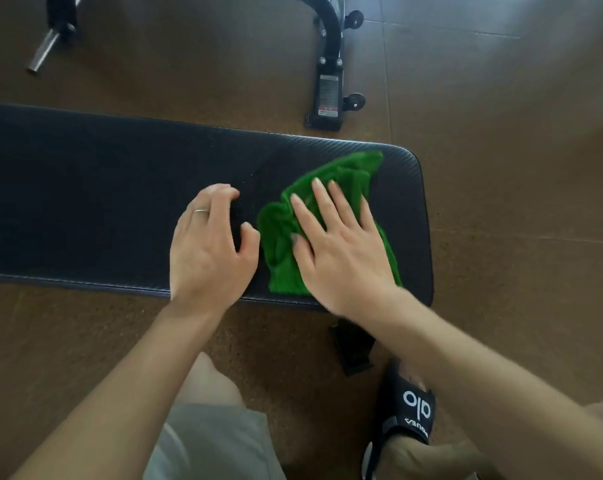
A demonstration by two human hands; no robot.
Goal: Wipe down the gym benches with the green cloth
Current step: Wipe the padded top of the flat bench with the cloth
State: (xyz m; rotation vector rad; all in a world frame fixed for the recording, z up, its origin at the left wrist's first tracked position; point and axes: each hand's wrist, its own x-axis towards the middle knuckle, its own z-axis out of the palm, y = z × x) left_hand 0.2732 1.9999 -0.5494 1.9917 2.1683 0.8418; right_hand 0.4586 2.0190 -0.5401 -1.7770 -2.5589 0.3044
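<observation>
Head view: right hand (pixel 338 247) flattens green cloth (pixel 331 188), lying diagonally across bench (pixel 85 202).

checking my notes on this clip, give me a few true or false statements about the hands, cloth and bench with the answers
1. The right hand lies flat on the green cloth with straight fingers. True.
2. The green cloth lies on the floor beside the bench. False: it lies on the black bench pad, near the pad's right end.
3. The left hand grips the cloth. False: its fingers are loosely curled over the pad just left of the cloth, holding nothing.
4. The left hand wears a ring. True.
5. The person is barefoot. False: a black slide sandal is on the foot in view.
</observation>
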